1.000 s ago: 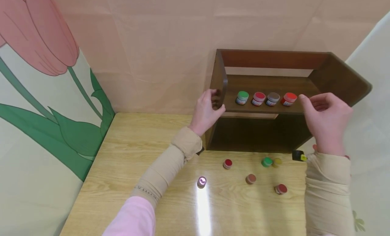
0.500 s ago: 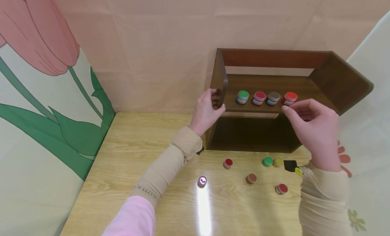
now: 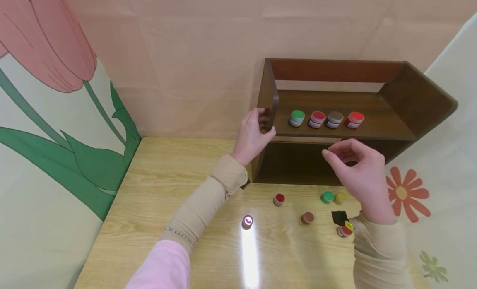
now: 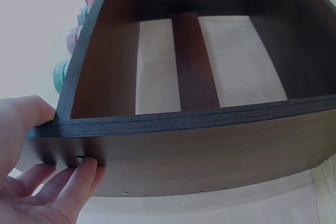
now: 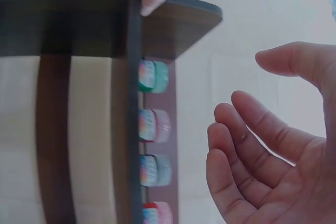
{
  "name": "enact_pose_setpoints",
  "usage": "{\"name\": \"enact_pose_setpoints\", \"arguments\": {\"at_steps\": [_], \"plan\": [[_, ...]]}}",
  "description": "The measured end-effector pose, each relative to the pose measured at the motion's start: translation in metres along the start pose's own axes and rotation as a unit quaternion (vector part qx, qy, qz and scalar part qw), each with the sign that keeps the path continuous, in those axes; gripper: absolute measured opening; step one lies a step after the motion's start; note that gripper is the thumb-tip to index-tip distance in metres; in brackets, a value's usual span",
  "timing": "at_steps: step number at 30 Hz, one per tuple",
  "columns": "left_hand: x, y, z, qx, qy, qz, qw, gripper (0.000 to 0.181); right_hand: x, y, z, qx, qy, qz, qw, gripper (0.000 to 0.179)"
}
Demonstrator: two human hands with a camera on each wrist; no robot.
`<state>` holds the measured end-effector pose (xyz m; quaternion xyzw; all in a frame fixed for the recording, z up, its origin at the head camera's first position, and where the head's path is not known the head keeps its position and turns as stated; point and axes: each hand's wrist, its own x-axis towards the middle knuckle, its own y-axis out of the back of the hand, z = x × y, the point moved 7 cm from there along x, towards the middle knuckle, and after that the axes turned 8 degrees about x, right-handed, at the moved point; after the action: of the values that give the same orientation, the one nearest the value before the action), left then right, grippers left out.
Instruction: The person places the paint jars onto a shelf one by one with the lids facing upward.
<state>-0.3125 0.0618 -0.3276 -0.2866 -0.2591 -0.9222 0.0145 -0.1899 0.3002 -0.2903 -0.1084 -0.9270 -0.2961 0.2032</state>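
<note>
A dark brown wooden shelf unit [image 3: 344, 133] stands at the back right. My left hand [image 3: 252, 138] grips its left side panel, thumb on the front edge and fingers on the outer face [image 4: 210, 153]. Along the front of the upper board stand several small paint jars: a green-lidded jar [image 3: 297, 118], a crimson-lidded jar [image 3: 316, 119], a brown-lidded jar [image 3: 334, 120] and a red-lidded jar [image 3: 354, 120]. In front of the lower compartment hovers my right hand [image 3: 359, 173]. Its fingers are loosely bent, and nothing lies between thumb and fingertips in the right wrist view.
More jars are spread over the wooden table [image 3: 179, 169] in front: a red jar [image 3: 278, 199], a dark jar under glare [image 3: 247, 222], a brown jar [image 3: 307, 217], a green jar [image 3: 327, 197], a yellow jar [image 3: 340, 198] and a dark red jar [image 3: 343, 231] partly behind my right wrist.
My right hand has come away from beside the red-lidded jar, moving left and down toward the front of the shelf unit. The left hand keeps its grip on the side panel.
</note>
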Motion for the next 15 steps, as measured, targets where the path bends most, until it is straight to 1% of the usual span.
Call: {"name": "enact_pose_setpoints", "arguments": {"at_steps": [6, 15], "plan": [[0.0, -0.001, 0.0, 0.009, 0.0, 0.0, 1.0, 0.047, -0.015, -0.023, 0.013, 0.004, -0.011, -0.032, 0.9994, 0.017], [0.0, -0.001, 0.0, 0.002, 0.0, 0.001, 1.0, 0.047, -0.038, -0.059, 0.046, -0.009, -0.054, -0.076, 0.9956, 0.025]]}}
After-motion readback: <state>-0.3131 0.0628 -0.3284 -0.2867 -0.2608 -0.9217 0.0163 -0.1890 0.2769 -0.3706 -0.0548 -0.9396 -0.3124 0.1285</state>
